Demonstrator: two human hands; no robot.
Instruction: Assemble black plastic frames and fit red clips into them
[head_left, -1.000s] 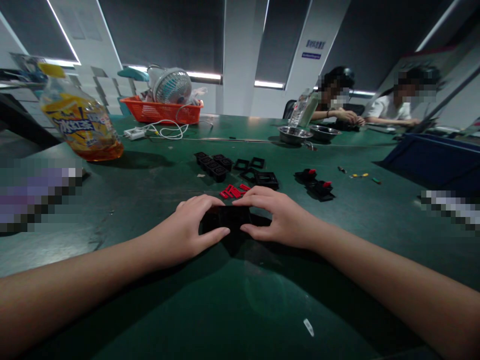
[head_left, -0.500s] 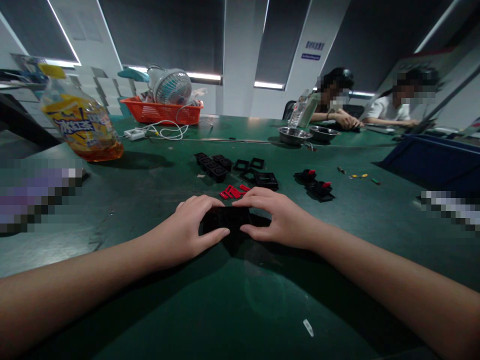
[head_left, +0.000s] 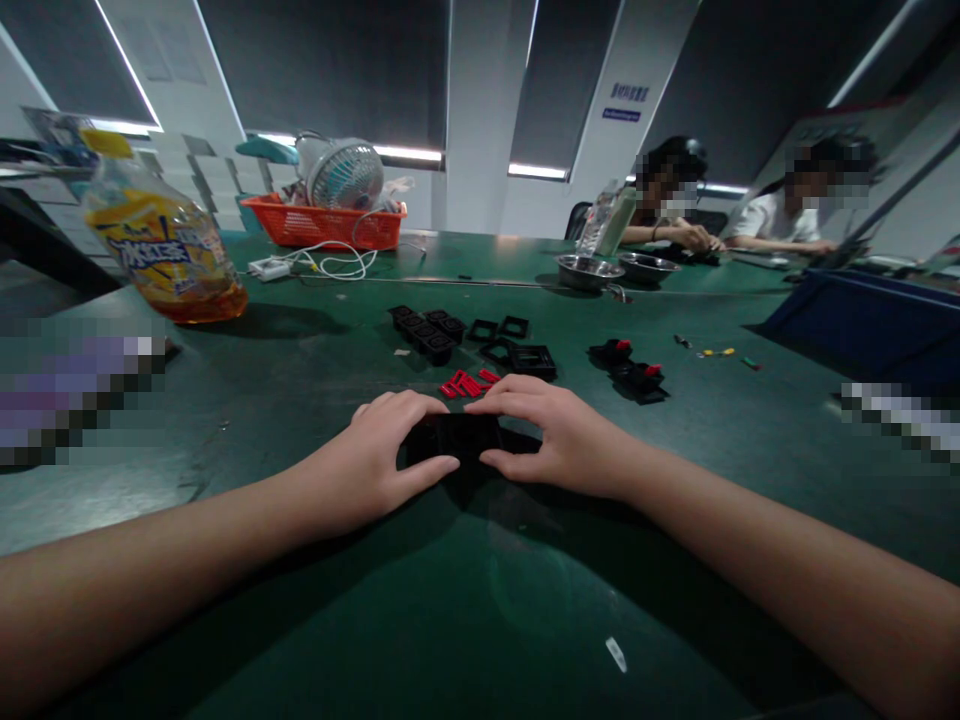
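Observation:
Between my two hands is a black plastic part [head_left: 469,436], squarish and dark, so its details are hard to make out. My left hand [head_left: 386,445] grips its left side, thumb in front and fingers behind. On the opposite side my right hand [head_left: 559,435] holds it the same way. Just beyond my fingertips lie several small red pieces [head_left: 466,383]. Black square frames [head_left: 531,360] rest behind them, next to a group of black socket-like blocks [head_left: 427,333]. To the right are black parts with red tabs [head_left: 634,372].
A bottle of orange drink [head_left: 161,240] stands at the left. Farther back are a red basket [head_left: 322,222] with a fan, a white cable [head_left: 345,260] and metal bowls [head_left: 589,272]. A blue bin [head_left: 870,325] sits at the right. Two people [head_left: 784,215] sit across the green table [head_left: 300,620].
The black part seems slightly turned between my fingers; my hands stay in nearly the same place. Across the table, a person's hands have shifted a little.

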